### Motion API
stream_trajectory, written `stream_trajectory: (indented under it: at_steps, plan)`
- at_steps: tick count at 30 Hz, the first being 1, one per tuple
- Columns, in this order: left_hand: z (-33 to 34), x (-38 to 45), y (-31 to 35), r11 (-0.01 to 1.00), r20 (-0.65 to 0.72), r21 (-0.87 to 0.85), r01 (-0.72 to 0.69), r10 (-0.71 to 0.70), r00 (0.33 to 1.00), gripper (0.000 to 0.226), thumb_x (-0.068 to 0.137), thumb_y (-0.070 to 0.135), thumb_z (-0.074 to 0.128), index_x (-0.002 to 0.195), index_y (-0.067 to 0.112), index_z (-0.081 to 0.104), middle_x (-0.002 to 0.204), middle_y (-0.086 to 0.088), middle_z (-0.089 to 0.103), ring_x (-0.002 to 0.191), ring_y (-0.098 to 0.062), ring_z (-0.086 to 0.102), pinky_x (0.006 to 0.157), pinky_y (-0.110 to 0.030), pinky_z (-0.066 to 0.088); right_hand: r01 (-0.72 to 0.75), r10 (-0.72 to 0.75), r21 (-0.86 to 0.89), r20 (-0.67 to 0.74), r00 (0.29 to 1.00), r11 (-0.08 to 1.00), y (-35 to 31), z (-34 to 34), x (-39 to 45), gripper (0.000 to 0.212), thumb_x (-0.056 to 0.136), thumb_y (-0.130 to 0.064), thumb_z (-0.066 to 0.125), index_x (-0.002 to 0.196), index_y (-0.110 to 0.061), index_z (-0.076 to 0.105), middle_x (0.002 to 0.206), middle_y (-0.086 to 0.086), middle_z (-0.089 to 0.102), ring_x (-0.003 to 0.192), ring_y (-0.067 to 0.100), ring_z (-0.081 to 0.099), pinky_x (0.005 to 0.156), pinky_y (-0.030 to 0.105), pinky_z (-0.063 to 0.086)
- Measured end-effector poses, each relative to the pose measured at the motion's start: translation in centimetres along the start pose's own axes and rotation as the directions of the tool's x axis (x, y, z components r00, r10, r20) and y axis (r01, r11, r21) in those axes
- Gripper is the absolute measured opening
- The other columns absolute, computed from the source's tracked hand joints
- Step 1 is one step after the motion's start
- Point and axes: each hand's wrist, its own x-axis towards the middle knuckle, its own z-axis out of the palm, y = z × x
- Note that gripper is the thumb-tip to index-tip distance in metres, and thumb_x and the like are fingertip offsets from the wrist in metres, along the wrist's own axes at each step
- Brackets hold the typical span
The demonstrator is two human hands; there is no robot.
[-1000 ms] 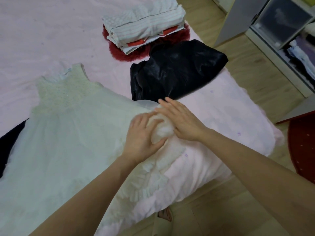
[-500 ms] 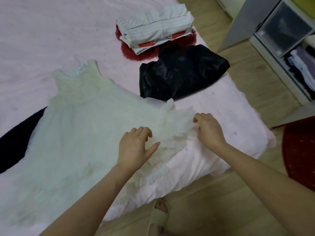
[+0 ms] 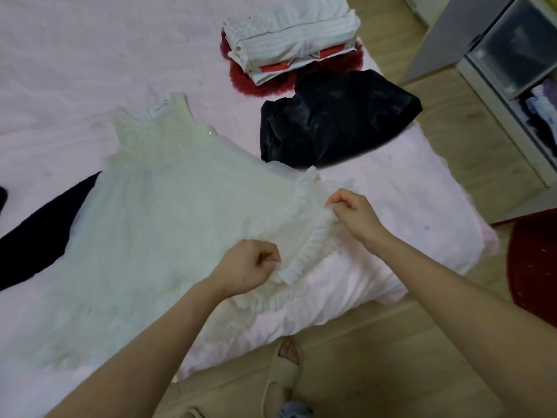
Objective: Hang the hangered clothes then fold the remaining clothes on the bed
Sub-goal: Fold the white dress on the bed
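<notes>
A white sleeveless dress with a ruffled hem lies spread flat on the pink bed, bodice toward the far side. My left hand pinches the ruffled hem near the bed's front edge. My right hand pinches the same ruffle farther right, so the hem is stretched between both hands. A folded pile of striped white and red clothes sits at the back. A crumpled shiny black garment lies just in front of that pile.
Another dark garment lies at the left, partly under the dress. An open wardrobe with a drawer box stands at the right on the wooden floor. A red rug lies at the far right. My slippered foot is below the bed edge.
Both hands were pressed together on a bunched bit of the skirt. They have since parted and each now pinches the ruffled hem, pulling it out flat toward the right.
</notes>
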Motion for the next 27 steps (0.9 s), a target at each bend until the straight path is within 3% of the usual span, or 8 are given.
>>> stream_trajectory:
  at_steps: [3, 5, 9, 12, 15, 21, 24, 27]
  plan:
    - [-0.8, -0.8, 0.8, 0.994, -0.082, 0.092, -0.062, 0.070, 0.994, 0.020, 0.080, 0.027, 0.043, 0.077, 0.026, 0.063, 0.072, 0.011, 0.064, 0.063, -0.007, 0.054, 0.064, -0.027, 0.047, 0.020, 0.039, -0.409, 0.136, 0.990, 0.912, -0.3, 0.1, -0.2, 0.022, 0.087, 0.001, 0.043, 0.076, -0.010, 0.058, 0.075, 0.000, 0.059, 0.068, 0.016, 0.058, 0.056, 0.023, 0.047]
    - [-0.6, -0.6, 2.1, 0.965, -0.163, 0.194, -0.175, 0.208, 0.965, 0.031, 0.081, 0.038, 0.039, 0.077, 0.024, 0.066, 0.063, 0.011, 0.061, 0.059, -0.008, 0.055, 0.058, -0.028, 0.047, 0.147, -0.074, -0.767, 0.130, 0.989, 0.625, -0.2, 0.3, 0.4, 0.024, 0.083, 0.001, 0.041, 0.069, -0.013, 0.055, 0.078, 0.003, 0.059, 0.075, 0.026, 0.057, 0.056, 0.030, 0.040]
    - [-0.6, 3.4, 2.5, 0.972, -0.617, 0.228, -0.047, 0.182, 0.766, 0.030, 0.091, 0.032, 0.043, 0.106, 0.021, 0.067, 0.098, 0.009, 0.066, 0.092, -0.013, 0.056, 0.074, -0.029, 0.044, 0.312, -0.437, -0.680, -0.014, 0.900, 0.664, -2.4, 1.1, 3.5, 0.013, 0.091, -0.013, 0.047, 0.100, -0.009, 0.056, 0.098, 0.004, 0.059, 0.092, 0.023, 0.050, 0.074, 0.034, 0.041]
    - [0.2, 6.1, -0.2, 0.891, -0.368, 0.383, 0.243, -0.094, 0.925, 0.061, 0.098, 0.045, 0.037, 0.151, 0.017, 0.024, 0.157, -0.010, 0.024, 0.146, -0.030, 0.013, 0.117, -0.041, 0.011, 0.265, -0.247, -0.690, 0.127, 0.961, 0.673, -2.5, 2.8, 6.6, 0.043, 0.095, -0.043, 0.048, 0.123, -0.011, 0.048, 0.117, 0.008, 0.059, 0.106, 0.027, 0.052, 0.084, 0.037, 0.043]
    - [2.4, 6.5, -3.0, 0.796, -0.019, 0.574, 0.194, -0.224, 0.974, 0.084, 0.093, 0.066, 0.023, 0.151, 0.021, -0.018, 0.158, -0.007, -0.023, 0.144, -0.030, -0.024, 0.117, -0.049, -0.013, 0.092, -0.015, -0.709, 0.114, 0.993, 0.700, -0.5, 4.1, 8.2, 0.074, 0.085, -0.065, 0.051, 0.136, -0.013, 0.038, 0.124, 0.008, 0.059, 0.114, 0.031, 0.053, 0.091, 0.040, 0.045]
    - [2.9, 6.8, -4.6, 0.853, 0.218, 0.497, 0.157, -0.299, 0.929, 0.092, 0.090, 0.064, 0.042, 0.153, 0.022, -0.011, 0.160, -0.004, -0.019, 0.148, -0.027, -0.013, 0.119, -0.050, 0.001, 0.085, 0.063, -0.784, 0.156, 0.986, 0.615, 1.8, 5.1, 8.7, 0.043, 0.085, -0.039, 0.061, 0.116, -0.010, 0.051, 0.111, 0.007, 0.062, 0.093, 0.024, 0.057, 0.068, 0.032, 0.043]
    - [0.4, 7.0, -3.0, 0.927, -0.055, 0.333, 0.173, -0.164, 0.985, 0.059, 0.096, 0.049, 0.044, 0.146, 0.021, 0.035, 0.154, -0.002, 0.033, 0.140, -0.022, 0.031, 0.112, -0.037, 0.029, 0.089, -0.034, -0.785, 0.086, 0.996, 0.613, 1.1, 5.0, 8.7, 0.026, 0.091, -0.029, 0.053, 0.104, -0.007, 0.056, 0.120, 0.011, 0.052, 0.106, 0.028, 0.049, 0.068, 0.033, 0.038]
    - [-0.3, 6.0, -2.7, 0.879, -0.458, 0.413, 0.236, -0.023, 0.889, 0.062, 0.094, 0.057, 0.031, 0.144, 0.021, 0.040, 0.152, -0.001, 0.037, 0.143, -0.026, 0.025, 0.117, -0.040, 0.009, 0.047, -0.046, -0.736, 0.021, 0.999, 0.675, 0.9, 5.2, 8.4, 0.029, 0.095, -0.028, 0.047, 0.113, -0.006, 0.049, 0.116, 0.013, 0.053, 0.099, 0.031, 0.053, 0.069, 0.034, 0.038]
